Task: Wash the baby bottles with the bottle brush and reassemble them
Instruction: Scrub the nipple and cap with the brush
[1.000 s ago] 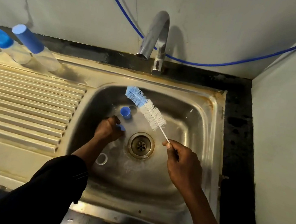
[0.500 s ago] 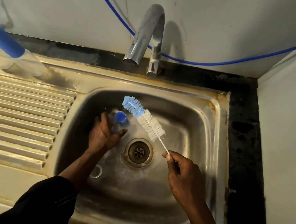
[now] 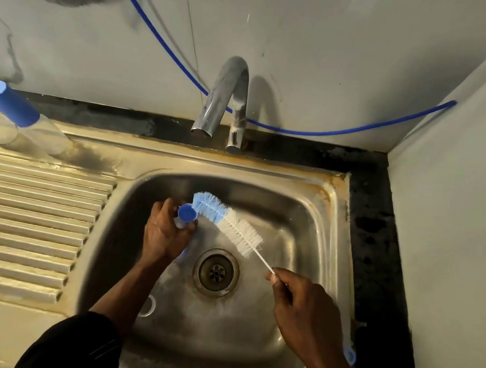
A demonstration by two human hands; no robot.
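Left hand (image 3: 166,235) wrapped around small clear plastic baby bottle with blue cap (image 3: 187,214), held low in steel sink basin (image 3: 314,236), left of drain (image 3: 216,272). Right hand (image 3: 302,305) pinching thin white wire handle of blue-and-white bristle bottle brush (image 3: 227,223); blue tip touching cap. Bottle likely light, wet, slippery: grip body, not cap. Brush handle flexible, bristles soft. Basin walls close; tap spout (image 3: 219,97) overhead limits lift. Two more blue-capped bottles (image 3: 17,118) on ridged drainboard (image 3: 22,220), well apart. White ring (image 3: 149,306) on basin floor.
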